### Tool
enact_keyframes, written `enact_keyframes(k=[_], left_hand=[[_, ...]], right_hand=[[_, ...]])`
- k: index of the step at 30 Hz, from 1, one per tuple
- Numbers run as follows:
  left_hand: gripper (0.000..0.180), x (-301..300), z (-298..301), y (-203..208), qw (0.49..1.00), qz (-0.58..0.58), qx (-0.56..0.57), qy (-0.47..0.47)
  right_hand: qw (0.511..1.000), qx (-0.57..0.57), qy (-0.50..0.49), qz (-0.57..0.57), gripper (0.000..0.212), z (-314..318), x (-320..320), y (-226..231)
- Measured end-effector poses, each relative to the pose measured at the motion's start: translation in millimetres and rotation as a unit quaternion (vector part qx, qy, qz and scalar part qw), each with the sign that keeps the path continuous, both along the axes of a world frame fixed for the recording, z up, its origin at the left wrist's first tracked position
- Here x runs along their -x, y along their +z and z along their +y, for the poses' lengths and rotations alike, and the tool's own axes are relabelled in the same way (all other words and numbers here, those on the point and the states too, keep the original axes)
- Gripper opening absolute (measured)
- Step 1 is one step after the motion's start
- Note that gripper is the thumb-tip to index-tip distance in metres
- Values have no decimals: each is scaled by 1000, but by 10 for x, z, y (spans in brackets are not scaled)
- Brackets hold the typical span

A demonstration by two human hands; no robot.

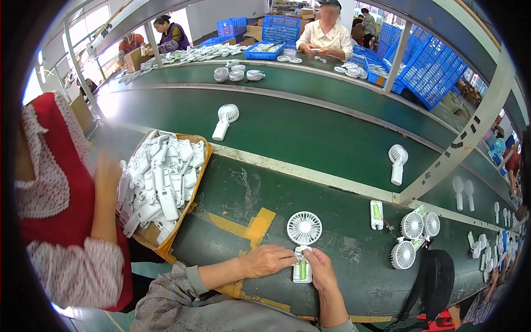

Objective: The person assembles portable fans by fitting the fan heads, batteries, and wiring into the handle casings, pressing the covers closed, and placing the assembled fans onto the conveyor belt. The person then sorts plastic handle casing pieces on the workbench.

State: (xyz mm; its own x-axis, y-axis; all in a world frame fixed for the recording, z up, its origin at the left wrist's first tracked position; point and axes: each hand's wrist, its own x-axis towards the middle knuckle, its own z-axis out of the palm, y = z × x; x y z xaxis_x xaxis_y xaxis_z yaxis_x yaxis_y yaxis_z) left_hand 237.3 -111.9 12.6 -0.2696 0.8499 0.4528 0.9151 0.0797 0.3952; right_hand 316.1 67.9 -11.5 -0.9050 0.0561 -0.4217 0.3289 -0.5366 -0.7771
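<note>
Closest to the body, an open handle (297,276) with a green cell (303,270) along it, lower end toward the lap; part of a white handheld fan (303,242), set between both hands, long axis running away from the person. At the neck, right hand (323,269) pinched on from the right; left hand (269,260) about equally near, fingertips in from the left, too covered to tell if gripping. Beyond the fingers, the round head (305,227), over the green bench (232,180); resting or raised, impossible to tell. Farther off, rightward, a cluster of fan heads (412,226); beyond, another fan (397,163) on the conveyor (310,130).
</note>
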Motion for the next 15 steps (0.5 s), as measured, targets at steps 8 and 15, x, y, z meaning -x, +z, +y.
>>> enact_keyframes(k=[8,15], left_hand=[[20,31,83,61,1000,5,4,-17],[12,-185,219,-25,994,-25,-67,82]], right_hand=[[1000,-12,-8,-15,20,3,9,0],[1000,-17,-12,-15,19,4,0,-22]])
